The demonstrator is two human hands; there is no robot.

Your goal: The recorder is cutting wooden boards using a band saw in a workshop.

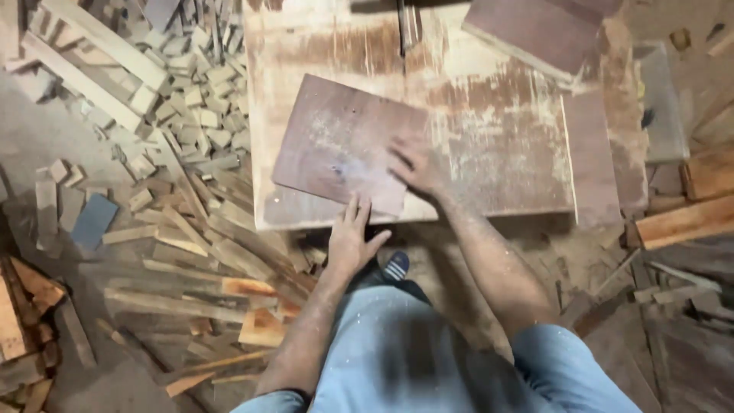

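A flat reddish-brown plywood panel point(336, 141) lies tilted on the worn saw table point(497, 130), its near corner over the table's front edge. My right hand point(413, 164) presses flat on the panel's right near edge, fingers spread. My left hand point(353, 241) rests at the table's front edge just below the panel, fingers touching its near edge. A thin saw blade point(403, 30) stands in the table slot, beyond the panel.
A second brown board point(535, 30) lies at the table's far right. Wood offcuts and blocks point(183, 99) are heaped on the floor to the left, long strips point(191, 260) nearer me. Planks point(688, 218) lie at the right. My blue shoe point(396, 265) shows below the table.
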